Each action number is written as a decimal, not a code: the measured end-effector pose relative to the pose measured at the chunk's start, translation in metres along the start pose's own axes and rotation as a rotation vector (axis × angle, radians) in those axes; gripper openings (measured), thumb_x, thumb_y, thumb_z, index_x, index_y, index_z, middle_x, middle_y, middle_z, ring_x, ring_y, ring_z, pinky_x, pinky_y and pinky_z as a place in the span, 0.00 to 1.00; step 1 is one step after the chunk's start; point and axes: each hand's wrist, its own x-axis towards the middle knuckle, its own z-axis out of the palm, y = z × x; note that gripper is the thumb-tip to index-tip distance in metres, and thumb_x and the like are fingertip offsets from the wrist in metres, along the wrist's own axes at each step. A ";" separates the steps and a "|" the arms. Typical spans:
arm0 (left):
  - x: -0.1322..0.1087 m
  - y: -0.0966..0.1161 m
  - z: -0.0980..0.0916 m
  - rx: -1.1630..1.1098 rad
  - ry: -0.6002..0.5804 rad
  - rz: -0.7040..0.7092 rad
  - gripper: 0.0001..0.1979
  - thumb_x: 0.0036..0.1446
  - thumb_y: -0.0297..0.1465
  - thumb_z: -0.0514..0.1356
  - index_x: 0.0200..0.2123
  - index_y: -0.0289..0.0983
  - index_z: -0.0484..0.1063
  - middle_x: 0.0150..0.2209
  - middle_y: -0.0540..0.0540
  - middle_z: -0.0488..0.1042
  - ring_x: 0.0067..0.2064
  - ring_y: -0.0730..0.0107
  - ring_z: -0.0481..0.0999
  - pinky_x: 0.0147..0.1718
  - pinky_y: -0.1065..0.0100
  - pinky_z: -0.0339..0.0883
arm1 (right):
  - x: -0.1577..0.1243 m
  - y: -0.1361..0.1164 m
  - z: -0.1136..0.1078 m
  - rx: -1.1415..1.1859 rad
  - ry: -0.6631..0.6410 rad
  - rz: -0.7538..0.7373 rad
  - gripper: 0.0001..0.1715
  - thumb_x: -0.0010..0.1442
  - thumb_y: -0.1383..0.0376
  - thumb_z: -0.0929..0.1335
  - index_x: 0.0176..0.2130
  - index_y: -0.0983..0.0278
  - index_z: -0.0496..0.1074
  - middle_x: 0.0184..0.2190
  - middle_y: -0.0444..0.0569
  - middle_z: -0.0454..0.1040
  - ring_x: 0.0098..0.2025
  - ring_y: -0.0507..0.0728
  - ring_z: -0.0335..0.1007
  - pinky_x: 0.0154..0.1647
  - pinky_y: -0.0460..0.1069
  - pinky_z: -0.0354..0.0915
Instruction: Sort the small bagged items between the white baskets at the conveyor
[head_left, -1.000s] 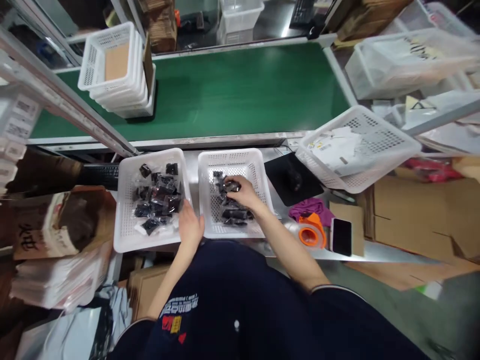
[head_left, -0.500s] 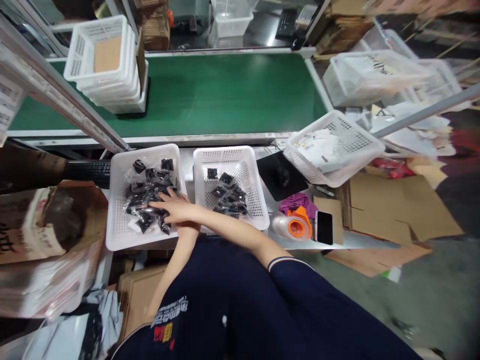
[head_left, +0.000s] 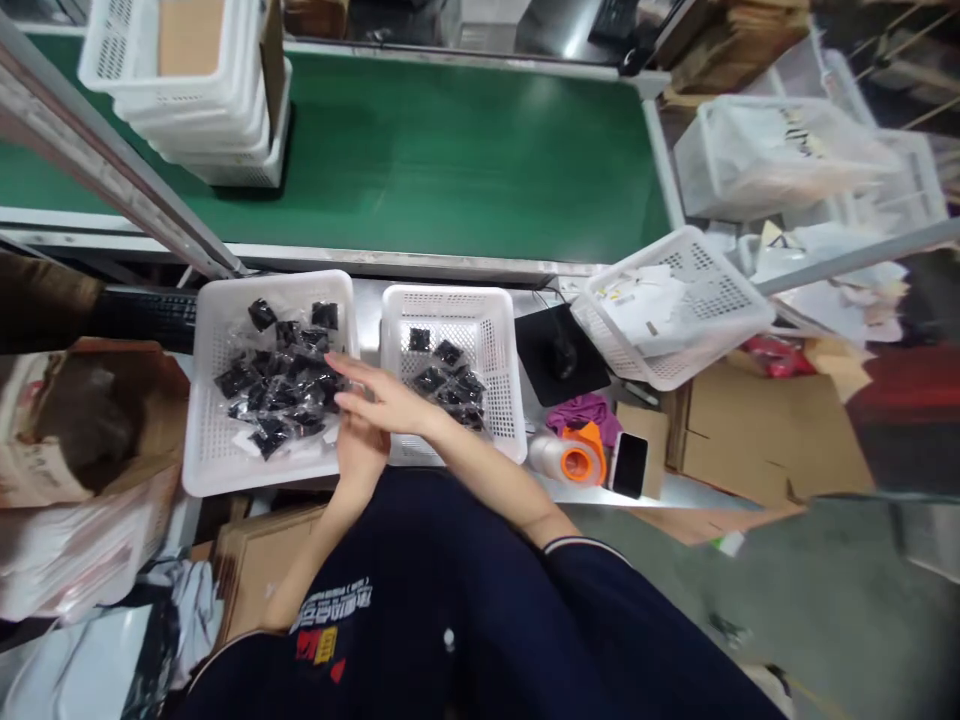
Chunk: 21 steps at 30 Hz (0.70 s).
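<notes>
One green conveyor belt [head_left: 480,160]: spans the upper part of the frame, behind the work surface.
Stack of white baskets [head_left: 187,125]: upper left, standing on the belt, with brown cardboard in the top one.
Flattened cardboard [head_left: 765,430]: right of the frame, beyond the tape and phone.
Left white basket [head_left: 204,400]: left of centre, holding a loose heap of black items in clear packets [head_left: 274,385].
Tilted white basket [head_left: 720,300]: right of centre, sloping, with white papers [head_left: 649,310] inside.
Right white basket [head_left: 501,345]: centre, with a smaller heap of the same packets.
Mouse pad [head_left: 536,340]: black, beside the right basket, a black mouse on it.
Right hand [head_left: 386,400]: crosses to the left basket's right edge, fingers extended over the packets, released.
Left hand [head_left: 362,455]: just below, at the basket's near right corner, partly covered by the right; whether it grips the rim, I cannot tell.
Purple cloth [head_left: 589,412]: right of centre, below the pad.
Clear tape roll [head_left: 547,457]: below the cloth, its dispenser orange.
Phone [head_left: 628,465]: dark screen up, just right of the tape.
</notes>
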 end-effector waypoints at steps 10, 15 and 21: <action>-0.003 0.005 -0.001 0.160 -0.059 -0.002 0.38 0.74 0.38 0.51 0.76 0.18 0.49 0.73 0.16 0.61 0.69 0.34 0.70 0.67 0.43 0.66 | -0.079 0.120 -0.063 -0.651 -0.490 1.046 0.79 0.50 0.42 0.82 0.81 0.49 0.38 0.82 0.62 0.20 0.81 0.89 0.21 0.68 0.88 0.48; -0.003 0.002 0.000 0.134 -0.058 -0.003 0.39 0.73 0.40 0.52 0.77 0.20 0.50 0.73 0.18 0.61 0.70 0.34 0.69 0.68 0.43 0.65 | -0.118 0.110 -0.012 -0.722 -0.385 1.045 0.58 0.63 0.55 0.76 0.80 0.51 0.48 0.83 0.62 0.32 0.80 0.84 0.39 0.68 0.79 0.60; -0.002 0.003 -0.004 0.151 -0.045 0.018 0.40 0.71 0.37 0.55 0.77 0.19 0.50 0.73 0.18 0.62 0.69 0.33 0.70 0.67 0.43 0.67 | -0.136 0.099 -0.024 -0.626 -0.223 0.913 0.27 0.61 0.68 0.72 0.60 0.61 0.78 0.63 0.59 0.74 0.62 0.68 0.71 0.61 0.57 0.69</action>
